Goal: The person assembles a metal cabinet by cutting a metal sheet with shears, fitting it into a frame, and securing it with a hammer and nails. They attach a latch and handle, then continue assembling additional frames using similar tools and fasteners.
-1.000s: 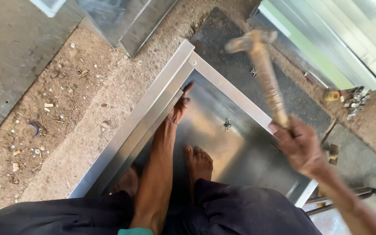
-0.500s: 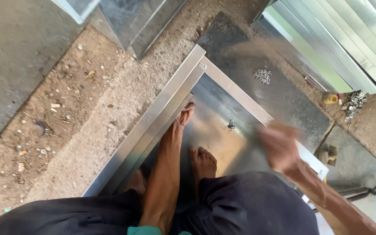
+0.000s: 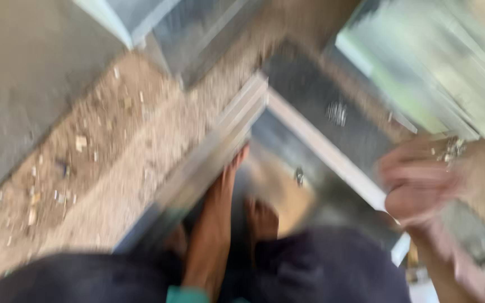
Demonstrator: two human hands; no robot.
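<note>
Very blurry view, looking down from the head. Left hand [image 3: 228, 179] stretched out long and flat, palm down, fingers close together, pressing on the shiny metal sheet [image 3: 279, 193]. Fingertips right up against the metal frame [image 3: 220, 148], just inside its corner. Frame rail running from the corner down to the left, beside the left arm. Other rail running from the corner down to the right, toward the right hand [image 3: 416, 188].

Right hand only a pink smear, up in the air at the right side, above the right rail of the frame and well apart from the left hand. Looks curled like a fist, but too blurred to tell if shut or open, or if holding anything.

Bare foot [image 3: 262, 219] resting on the sheet, just beside the left arm, toes pointing up toward the corner. Small dark spot on the sheet near the foot, too blurred to name. Dark trousers [image 3: 321, 269] at the bottom, covering the knees.

Sandy ground [image 3: 119, 146] with little bits of rubbish to the left of the frame. Grey slab [image 3: 12, 73] further left. More shiny metal sheets [image 3: 439, 62] lying at the top right, past the frame.
</note>
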